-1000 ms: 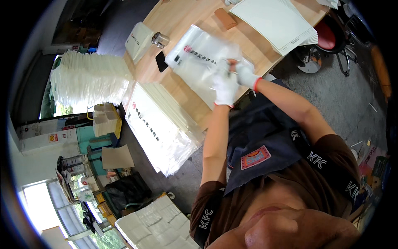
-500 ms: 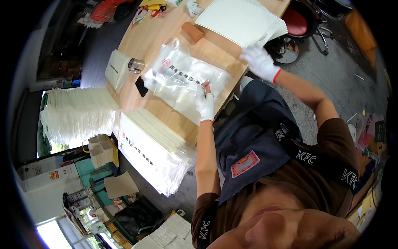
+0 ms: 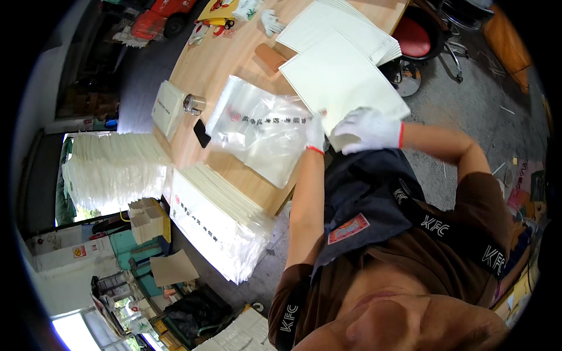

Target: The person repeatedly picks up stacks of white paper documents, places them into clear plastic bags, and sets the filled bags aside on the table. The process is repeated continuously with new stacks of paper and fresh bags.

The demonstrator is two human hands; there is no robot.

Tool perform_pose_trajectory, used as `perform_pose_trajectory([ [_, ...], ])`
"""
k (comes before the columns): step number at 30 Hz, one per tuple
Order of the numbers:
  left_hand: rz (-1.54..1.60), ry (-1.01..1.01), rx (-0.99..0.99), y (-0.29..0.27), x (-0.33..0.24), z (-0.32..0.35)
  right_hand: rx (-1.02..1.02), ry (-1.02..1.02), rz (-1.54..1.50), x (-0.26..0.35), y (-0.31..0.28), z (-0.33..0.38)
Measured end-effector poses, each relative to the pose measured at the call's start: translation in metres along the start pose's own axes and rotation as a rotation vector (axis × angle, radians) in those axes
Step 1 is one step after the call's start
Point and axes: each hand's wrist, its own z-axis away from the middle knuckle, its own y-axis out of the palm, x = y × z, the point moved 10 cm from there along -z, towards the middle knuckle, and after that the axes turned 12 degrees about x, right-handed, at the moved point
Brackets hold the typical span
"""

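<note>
At a long wooden worktable (image 3: 234,64), a person in white work gloves and a dark apron handles stationery and packaging, seen from a head-worn camera. Their right hand (image 3: 370,130) is closed on the near corner of a cream-coloured sheet (image 3: 336,88), lifted clear of the table and apparently drawn from the fanned stack of like sheets (image 3: 345,29) lying just beyond it. Their left hand (image 3: 315,134) presses on the near edge of a clear plastic bag (image 3: 257,131) with dark printing and a red mark, lying flat on the tabletop; whether those fingers pinch the film or merely pin it down cannot be told. Sheet and bag meet between the two hands, an arrangement that keeps the bag's edge steady beside the sheet. A thick pile of similar printed bags (image 3: 216,225) overhangs the table's near-left end, within arm's reach. A black phone (image 3: 201,133), a small metal cylinder (image 3: 193,104) and a pale booklet (image 3: 167,108) sit at the far-left edge, clear of the working area.
</note>
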Motion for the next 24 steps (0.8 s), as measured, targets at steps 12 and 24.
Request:
perform_pose_trajectory([
  [12,-1.462,-0.127,0.291,0.140,-0.049,0.092,-0.455,0.571,-1.167,-0.129,0.091,0.038],
  [24,0.303,0.318,0.433,-0.035,-0.194,0.120,-0.024,0.094,0.032,-0.008,-0.061,0.009],
])
